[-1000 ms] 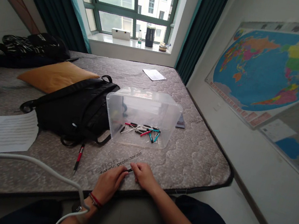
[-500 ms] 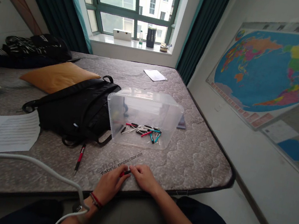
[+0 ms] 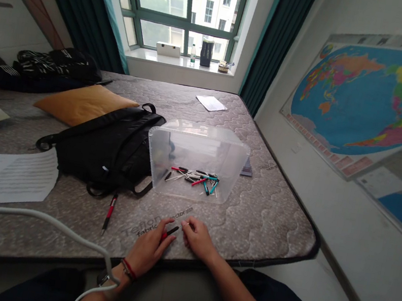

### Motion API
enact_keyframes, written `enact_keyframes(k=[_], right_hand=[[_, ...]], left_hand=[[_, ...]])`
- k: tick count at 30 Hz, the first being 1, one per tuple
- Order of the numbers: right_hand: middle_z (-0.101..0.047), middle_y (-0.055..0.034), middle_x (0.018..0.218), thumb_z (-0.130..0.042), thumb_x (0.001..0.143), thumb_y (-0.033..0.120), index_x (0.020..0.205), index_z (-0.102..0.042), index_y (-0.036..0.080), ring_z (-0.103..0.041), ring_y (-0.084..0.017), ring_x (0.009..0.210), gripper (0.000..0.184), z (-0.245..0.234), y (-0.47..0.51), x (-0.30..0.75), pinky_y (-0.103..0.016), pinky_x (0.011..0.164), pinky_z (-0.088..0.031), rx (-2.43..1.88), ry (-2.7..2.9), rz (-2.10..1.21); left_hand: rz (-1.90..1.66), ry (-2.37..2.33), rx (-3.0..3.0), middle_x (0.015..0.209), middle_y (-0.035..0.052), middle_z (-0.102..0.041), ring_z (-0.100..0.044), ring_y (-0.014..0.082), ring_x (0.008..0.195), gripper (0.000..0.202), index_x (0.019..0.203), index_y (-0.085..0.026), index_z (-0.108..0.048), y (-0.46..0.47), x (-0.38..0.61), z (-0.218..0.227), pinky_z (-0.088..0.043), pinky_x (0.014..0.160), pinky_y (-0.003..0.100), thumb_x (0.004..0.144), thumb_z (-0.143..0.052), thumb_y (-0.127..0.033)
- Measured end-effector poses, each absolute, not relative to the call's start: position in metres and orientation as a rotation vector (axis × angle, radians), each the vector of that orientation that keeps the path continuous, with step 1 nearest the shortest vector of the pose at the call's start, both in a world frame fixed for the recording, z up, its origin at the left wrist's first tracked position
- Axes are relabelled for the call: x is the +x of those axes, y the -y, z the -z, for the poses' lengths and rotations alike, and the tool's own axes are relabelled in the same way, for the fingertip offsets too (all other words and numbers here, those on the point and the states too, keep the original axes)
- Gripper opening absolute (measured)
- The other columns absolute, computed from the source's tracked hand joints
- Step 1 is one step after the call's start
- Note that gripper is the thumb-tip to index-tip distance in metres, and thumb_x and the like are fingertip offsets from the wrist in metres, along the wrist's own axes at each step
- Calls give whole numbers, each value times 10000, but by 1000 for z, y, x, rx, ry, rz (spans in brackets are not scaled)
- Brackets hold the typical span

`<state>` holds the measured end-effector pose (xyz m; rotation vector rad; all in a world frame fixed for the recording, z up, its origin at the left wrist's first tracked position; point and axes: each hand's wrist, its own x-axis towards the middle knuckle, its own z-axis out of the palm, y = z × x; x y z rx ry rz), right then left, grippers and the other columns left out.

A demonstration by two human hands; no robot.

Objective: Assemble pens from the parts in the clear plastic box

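Note:
My left hand and my right hand rest close together at the near edge of the mattress. The left fingers pinch a short red and black pen piece. The right fingertips are pressed together on a small pale part near the piece's tip; I cannot name it. Just beyond the hands stands a clear plastic bin with several coloured pens and pen parts on its bottom.
A red and black pen lies left of the hands. A black backpack leans by the bin, an orange cushion behind it. Printed sheets lie at the left. A white cable crosses the front. A world map hangs right.
The view has tilted slightly. The hands have drawn a little apart, so more of the pen piece shows between them, with red now visible at the left fingers.

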<state>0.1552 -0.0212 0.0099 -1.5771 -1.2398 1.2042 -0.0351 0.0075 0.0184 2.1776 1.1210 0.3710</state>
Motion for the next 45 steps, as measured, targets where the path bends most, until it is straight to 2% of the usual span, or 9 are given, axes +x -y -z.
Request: enact_keyframes(k=[6, 10, 13, 17, 23, 27, 37, 41, 45], right_hand=[[-488, 34, 534, -551, 869, 358, 565, -490, 182, -434, -109, 545, 356, -9, 22, 157, -242, 540, -272, -1692, 1561, -1007], [-482, 47, 523, -657, 783, 347, 580, -523, 178, -416, -96, 515, 297, -16, 28, 161, -238, 514, -251, -1531, 1803, -1169], [-499, 38, 572, -592, 834, 448, 674, -526, 195, -437, -106, 518, 307, -24, 23, 168, -228, 506, -304, -1430, 1435, -1165], [-419, 41, 578, -382, 935, 518, 673, -389, 229, -402, -109, 489, 390, -28, 14, 172, -234, 491, -342, -1377, 801, -853], [-439, 35, 542, -448, 929, 530, 619, -429, 210, -430, -120, 537, 446, -16, 25, 147, -250, 551, -343, -1483, 1254, -1066], [-461, 34, 568, -470, 936, 510, 603, -493, 185, -428, -113, 575, 465, -14, 30, 138, -244, 563, -301, -1494, 1513, -1102], [-468, 39, 478, -483, 898, 587, 589, -531, 180, -444, -106, 487, 513, -6, 25, 140, -225, 498, -326, -1538, 1274, -1231], [-465, 52, 431, -519, 864, 614, 607, -518, 188, -427, -92, 394, 497, 1, 22, 143, -217, 433, -316, -1486, 1090, -1352], [-460, 47, 421, -522, 860, 608, 546, -455, 198, -418, -84, 374, 520, 3, 21, 141, -216, 422, -328, -1387, 971, -1382]], left_hand=[[-526, -1173, 2087, 911, 35, -700, -688, 207, 837, 306, 1192, -241, -515, -12, -37, -17, -484, 716, 296, 993, -350, -403], [-608, -1236, 1992, 735, -4, -644, -650, 183, 694, 348, 1200, -222, -544, -17, -40, -20, -467, 666, 286, 995, -334, -410], [-658, -1271, 1920, 667, -29, -588, -612, 168, 630, 357, 1187, -217, -557, -18, -41, -21, -447, 635, 277, 993, -339, -422], [-704, -1271, 1853, 654, -37, -571, -599, 163, 622, 353, 1170, -215, -561, -19, -41, -20, -440, 629, 269, 988, -348, -430], [-655, -1207, 1921, 646, -53, -560, -578, 158, 578, 329, 1157, -210, -508, -16, -36, -19, -419, 592, 262, 942, -453, -453], [-553, -1137, 1959, 752, -15, -622, -626, 177, 687, 233, 1070, -216, -475, -13, -34, -19, -443, 657, 279, 954, -438, -415], [-449, -1066, 2071, 764, -3, -656, -636, 170, 717, 271, 1072, -245, -587, -10, -32, -25, -444, 654, 257, 961, -427, -434], [-481, -1128, 2077, 752, -10, -675, -628, 159, 657, 260, 987, -237, -608, -11, -34, -25, -434, 616, 246, 924, -507, -468], [-470, -1095, 2052, 767, -7, -705, -658, 163, 692, 265, 913, -240, -625, -11, -33, -28, -444, 652, 244, 955, -460, -443]])
